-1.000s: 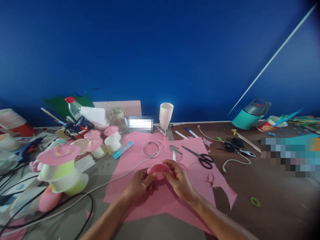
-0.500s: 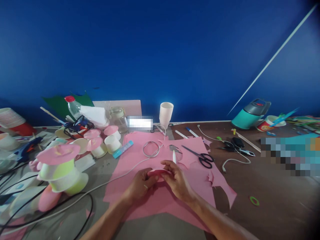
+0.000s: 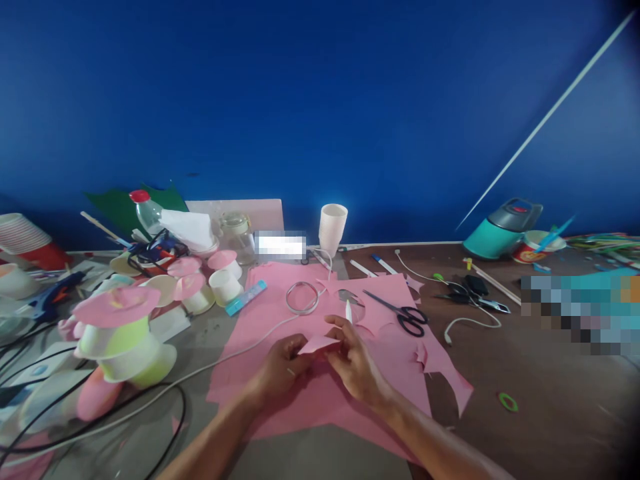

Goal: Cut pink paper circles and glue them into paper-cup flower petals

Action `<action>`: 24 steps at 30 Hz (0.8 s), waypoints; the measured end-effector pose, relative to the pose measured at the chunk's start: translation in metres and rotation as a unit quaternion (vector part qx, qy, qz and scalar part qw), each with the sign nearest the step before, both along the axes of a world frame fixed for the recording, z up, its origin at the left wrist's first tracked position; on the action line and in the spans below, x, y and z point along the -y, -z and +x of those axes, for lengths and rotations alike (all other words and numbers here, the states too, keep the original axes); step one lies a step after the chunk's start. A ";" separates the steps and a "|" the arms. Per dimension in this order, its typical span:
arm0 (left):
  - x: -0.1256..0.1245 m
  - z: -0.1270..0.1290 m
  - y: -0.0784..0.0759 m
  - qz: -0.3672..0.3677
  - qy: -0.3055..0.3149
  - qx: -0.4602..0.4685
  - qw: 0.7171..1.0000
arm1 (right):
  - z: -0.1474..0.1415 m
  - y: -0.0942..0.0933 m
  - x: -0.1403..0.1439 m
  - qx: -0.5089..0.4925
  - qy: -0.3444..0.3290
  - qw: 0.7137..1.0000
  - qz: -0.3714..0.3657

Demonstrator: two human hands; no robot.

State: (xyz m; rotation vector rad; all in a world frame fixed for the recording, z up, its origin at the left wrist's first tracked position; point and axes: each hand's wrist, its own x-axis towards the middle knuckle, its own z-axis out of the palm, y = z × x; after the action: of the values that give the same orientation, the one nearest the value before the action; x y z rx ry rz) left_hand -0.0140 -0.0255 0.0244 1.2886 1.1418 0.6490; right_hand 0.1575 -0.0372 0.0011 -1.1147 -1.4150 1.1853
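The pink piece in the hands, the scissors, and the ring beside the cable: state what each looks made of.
Pink piece: matte paper or thin foam sheet; it holds a sharp fold between left hand and right hand.
Scissors: grey metal blades, glossy black handles, probably plastic.
Ring: thin, pale and shiny, wire or clear plastic; unclear which.

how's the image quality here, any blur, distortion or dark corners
Head view: wide-angle bending shows in the curved table edge, with dark vignetting at the right corners. Pixelated patches cover a spot behind the round wire ring and one at right. Both hands, left hand and right hand, and the folded pink paper piece look fairly sharp; lighting is dim, bluish.
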 end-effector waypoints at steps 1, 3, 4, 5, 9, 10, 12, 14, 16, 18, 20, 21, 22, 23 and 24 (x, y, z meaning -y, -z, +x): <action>0.000 0.000 -0.001 -0.001 -0.001 0.001 1.000 | 0.001 -0.001 0.000 0.004 0.003 1.000 0.002; 0.001 -0.001 -0.002 -0.003 -0.002 -0.004 1.000 | 0.002 -0.002 -0.001 0.010 0.004 1.000 0.006; 0.001 -0.002 -0.003 -0.004 0.001 -0.007 1.000 | 0.003 -0.002 -0.001 0.008 0.007 1.000 0.009; 0.001 -0.002 -0.004 -0.005 0.005 -0.010 1.000 | 0.003 -0.002 -0.002 0.003 0.010 1.000 0.011; 0.001 -0.003 -0.004 0.010 0.013 -0.004 1.000 | 0.001 -0.002 -0.003 -0.021 0.013 1.000 -0.003; 0.001 -0.003 -0.003 0.027 0.006 0.003 1.000 | 0.001 -0.002 -0.003 -0.024 0.004 1.000 -0.010; 0.001 -0.004 0.001 0.066 -0.018 0.022 0.997 | -0.001 -0.003 -0.002 -0.029 -0.018 0.999 -0.019; 0.001 -0.005 0.006 0.086 -0.040 0.030 0.995 | -0.001 -0.004 -0.001 -0.030 -0.035 0.999 -0.018; 0.002 -0.006 0.010 0.082 -0.051 0.024 0.995 | -0.001 -0.006 0.000 -0.025 -0.044 0.999 -0.012; 0.002 -0.006 0.012 0.071 -0.054 0.009 0.996 | 0.000 -0.007 0.000 -0.016 -0.051 0.999 -0.008; 0.002 -0.005 0.011 0.063 -0.054 0.015 0.996 | 0.000 -0.008 0.001 -0.010 -0.062 0.998 -0.011; 0.002 -0.004 0.009 0.064 -0.053 0.025 0.996 | -0.001 -0.007 0.001 -0.010 -0.069 0.997 -0.014; 0.002 -0.003 0.008 0.067 -0.054 0.036 0.996 | -0.001 -0.007 0.002 -0.010 -0.077 0.997 -0.021; 0.001 -0.002 0.006 0.072 -0.055 0.044 0.995 | -0.001 -0.007 0.002 -0.010 -0.084 0.996 -0.029; 0.001 -0.001 0.004 0.078 -0.055 0.047 0.994 | -0.002 -0.007 0.003 -0.010 -0.089 0.995 -0.037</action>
State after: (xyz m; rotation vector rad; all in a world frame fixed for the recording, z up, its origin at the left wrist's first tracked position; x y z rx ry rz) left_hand -0.0151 -0.0267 0.0202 1.3184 1.1087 0.8865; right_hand 0.1559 -0.0402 0.0083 -1.0412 -1.4906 1.3810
